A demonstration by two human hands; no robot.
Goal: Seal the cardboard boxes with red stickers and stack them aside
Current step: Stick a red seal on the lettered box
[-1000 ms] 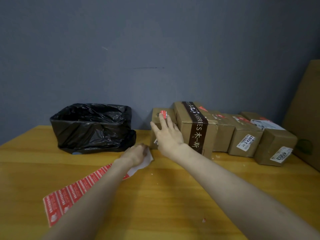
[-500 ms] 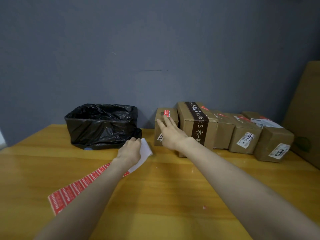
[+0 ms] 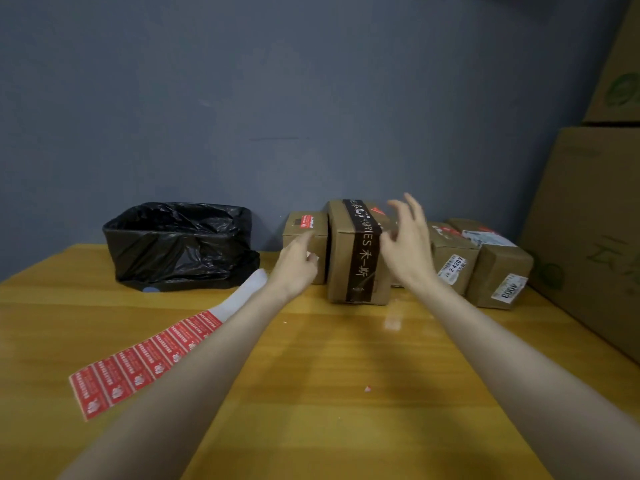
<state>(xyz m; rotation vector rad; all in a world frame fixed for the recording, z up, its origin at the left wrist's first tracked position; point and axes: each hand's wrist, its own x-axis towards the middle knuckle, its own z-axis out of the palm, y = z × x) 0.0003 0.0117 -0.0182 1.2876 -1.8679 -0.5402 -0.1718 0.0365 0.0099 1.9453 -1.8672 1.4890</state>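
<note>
A row of cardboard boxes stands against the grey wall. The small leftmost box [image 3: 304, 233] carries a red sticker on top. Beside it is a taller box [image 3: 356, 251] with a dark band of tape. My left hand [image 3: 298, 265] reaches at the small box's front face, fingers loosely bent, holding nothing I can see. My right hand [image 3: 407, 244] hovers with spread fingers to the right of the taped box, in front of the boxes behind it. The strip of red stickers [image 3: 145, 358] lies on the wooden table, its white backing end [image 3: 246, 296] bare.
A bin lined with a black bag [image 3: 180, 244] sits at the back left. More labelled boxes [image 3: 498, 275] continue the row to the right. Large cardboard cartons [image 3: 588, 237] stand along the right edge. A tiny red scrap [image 3: 367, 388] lies on the table [image 3: 311, 393].
My left hand let go of the sticker strip's white end and moved up to the small box. My right hand lifted off that box and swung right past the taped box.
</note>
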